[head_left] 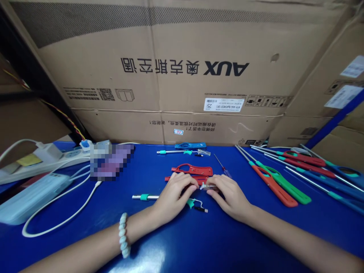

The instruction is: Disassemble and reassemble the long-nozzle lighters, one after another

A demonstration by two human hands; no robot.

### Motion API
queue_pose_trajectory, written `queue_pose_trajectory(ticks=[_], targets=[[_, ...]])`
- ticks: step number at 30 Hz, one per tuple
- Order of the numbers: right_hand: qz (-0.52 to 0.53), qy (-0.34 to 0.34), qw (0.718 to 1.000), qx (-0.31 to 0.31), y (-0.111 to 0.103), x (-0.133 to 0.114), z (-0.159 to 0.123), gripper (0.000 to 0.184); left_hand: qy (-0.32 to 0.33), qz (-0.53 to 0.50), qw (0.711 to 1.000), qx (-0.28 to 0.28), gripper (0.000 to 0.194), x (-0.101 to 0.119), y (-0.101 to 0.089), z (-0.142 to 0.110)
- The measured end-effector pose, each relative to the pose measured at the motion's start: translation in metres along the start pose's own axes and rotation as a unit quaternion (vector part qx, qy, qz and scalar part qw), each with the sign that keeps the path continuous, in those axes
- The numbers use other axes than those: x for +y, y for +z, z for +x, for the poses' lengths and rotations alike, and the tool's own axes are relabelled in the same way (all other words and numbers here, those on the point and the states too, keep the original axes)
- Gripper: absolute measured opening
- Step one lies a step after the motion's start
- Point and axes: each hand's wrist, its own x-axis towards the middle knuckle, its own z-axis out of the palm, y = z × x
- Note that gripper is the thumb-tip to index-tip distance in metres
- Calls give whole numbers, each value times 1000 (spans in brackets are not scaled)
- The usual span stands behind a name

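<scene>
Between thumb and fingers, my right hand (231,195) grips a small clear lighter fuel tank (209,187) with a white fitting at its left end. My left hand (176,193) is curled, thumb and fingertips close together beside that fitting; anything between them is hidden. Beneath the left hand lies a metal lighter tube (137,197) with a teal collar. A teal trigger (190,204) and a black igniter piece (200,208) on a white wire lie just below the fingers. Two red lighter casing halves (200,170) rest beyond the hands, the nearer one partly covered.
Farther back are a blue casing (190,145), another metal tube (173,151) with parts, and a thin screwdriver (223,166). Several long-nosed lighters (280,185) lie at right. A power strip (71,154), a light-blue power bank (34,199) and white cables occupy the left. Cardboard (182,45) walls the back.
</scene>
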Motion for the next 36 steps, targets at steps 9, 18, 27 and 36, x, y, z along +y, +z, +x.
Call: queue_pose_trajectory(ticks=[9, 18, 27, 36], targets=[[0, -9, 1000, -13, 0, -2, 0, 15, 10, 13, 1000, 1, 16, 0, 0, -1], [-3, -19, 1000, -3, -2, -3, 1, 19, 23, 19, 1000, 4, 17, 1, 0, -1], [-8, -30, 999, -5, 0, -1, 0, 20, 27, 24, 999, 6, 19, 0, 1, -1], [-21, -38, 999, -3, 1, -1, 1, 23, 35, 51, 998, 8, 18, 0, 1, -2]])
